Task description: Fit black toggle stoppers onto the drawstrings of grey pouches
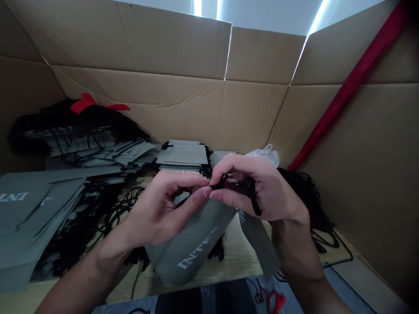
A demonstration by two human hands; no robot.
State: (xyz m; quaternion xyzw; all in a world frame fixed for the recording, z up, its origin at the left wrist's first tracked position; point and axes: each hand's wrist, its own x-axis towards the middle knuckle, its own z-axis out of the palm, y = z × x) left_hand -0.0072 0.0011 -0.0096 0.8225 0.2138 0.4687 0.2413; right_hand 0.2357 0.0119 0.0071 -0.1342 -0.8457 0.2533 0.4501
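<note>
A grey bag-like piece (pixel 196 244) with white "INTEX" lettering hangs curved below my two hands, over the table. My left hand (pixel 166 205) is closed, thumb and forefinger pinching at its upper edge. My right hand (pixel 258 187) meets those fingertips, pinching a short black cord (pixel 218 184). A dark strip with a small metallic part (pixel 252 198) lies across the right palm; its kind I cannot make out. Another grey flap with lettering (pixel 258 240) hangs below the right hand; whether it joins the first piece is hidden.
Stacked grey printed pieces with black cords (pixel 29 222) lie at left. Another stack (pixel 183 155) stands behind my hands. Black cords (pixel 301 196) and clear plastic (pixel 266 153) sit at right. Cardboard walls (pixel 163 91) enclose the table; a red strip (pixel 347 91) slants down the right wall.
</note>
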